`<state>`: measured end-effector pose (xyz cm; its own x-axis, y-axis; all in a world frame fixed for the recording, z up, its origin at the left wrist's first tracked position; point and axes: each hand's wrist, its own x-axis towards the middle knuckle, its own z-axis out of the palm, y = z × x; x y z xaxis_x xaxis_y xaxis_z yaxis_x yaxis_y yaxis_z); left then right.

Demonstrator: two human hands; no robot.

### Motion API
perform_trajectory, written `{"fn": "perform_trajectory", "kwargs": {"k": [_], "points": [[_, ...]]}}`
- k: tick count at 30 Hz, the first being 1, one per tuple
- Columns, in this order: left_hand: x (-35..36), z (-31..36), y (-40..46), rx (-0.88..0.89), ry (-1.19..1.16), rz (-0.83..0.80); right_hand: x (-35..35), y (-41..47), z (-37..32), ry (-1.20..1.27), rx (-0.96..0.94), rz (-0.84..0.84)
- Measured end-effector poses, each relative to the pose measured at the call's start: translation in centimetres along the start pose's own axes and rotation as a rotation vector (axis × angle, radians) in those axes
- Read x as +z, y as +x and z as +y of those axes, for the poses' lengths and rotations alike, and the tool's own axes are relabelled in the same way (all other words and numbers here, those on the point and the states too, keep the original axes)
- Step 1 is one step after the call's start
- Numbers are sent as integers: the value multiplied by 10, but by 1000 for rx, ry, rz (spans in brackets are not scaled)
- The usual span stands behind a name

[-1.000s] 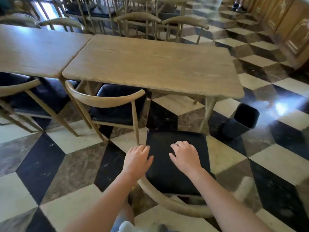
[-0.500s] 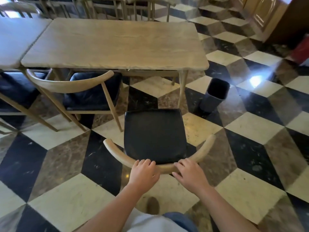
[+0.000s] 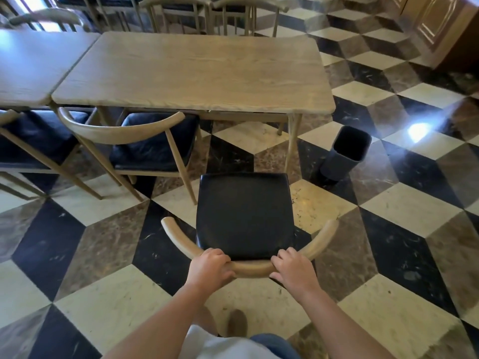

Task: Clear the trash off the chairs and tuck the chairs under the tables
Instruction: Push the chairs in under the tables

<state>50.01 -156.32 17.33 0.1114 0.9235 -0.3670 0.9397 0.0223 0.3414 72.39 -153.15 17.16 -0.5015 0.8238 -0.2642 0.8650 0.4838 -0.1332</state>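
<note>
**Chair positioned short of counter, both hands on backrest**

The chair (image 3: 245,216) stands on the checkered floor (image 3: 404,218), its black seat facing the counter (image 3: 197,73). The front edge of the seat lies close to the counter's near edge but not under it. The seat surface is bare.

Left hand (image 3: 210,268): grip clenched around the curved wooden backrest rail (image 3: 252,268), left of centre. Right hand (image 3: 293,268): fingers laid over the same rail, right of centre, grasping it. The rail's two ends curve forward past either side of the seat.

Clearance under the counter: the bay ahead of the chair is open floor. The counter's front right leg (image 3: 293,141) stands just beyond the seat's right front corner. On the left, a second chair (image 3: 153,149) sits partly tucked, its rear leg angling out toward the seat's left front corner, near it but apart.

A dark bin (image 3: 344,151) stands on the floor right of the counter leg, clear of the chair. A second counter (image 3: 31,66) abuts the first on the left, with another chair (image 3: 33,141) below its edge.
</note>
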Motion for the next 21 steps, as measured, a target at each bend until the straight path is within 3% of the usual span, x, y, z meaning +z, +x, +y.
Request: {"fn": "perform_trajectory", "kwargs": {"k": [5, 10, 21], "points": [[-1, -8, 7, 6, 5, -4, -5, 4, 2, -61, -47, 39], [-11, -16, 33, 8, 37, 25, -11, 28, 5, -2, 22, 7], [-58, -47, 139, 21, 24, 132, -39, 146, 30, -11, 29, 51]]}}
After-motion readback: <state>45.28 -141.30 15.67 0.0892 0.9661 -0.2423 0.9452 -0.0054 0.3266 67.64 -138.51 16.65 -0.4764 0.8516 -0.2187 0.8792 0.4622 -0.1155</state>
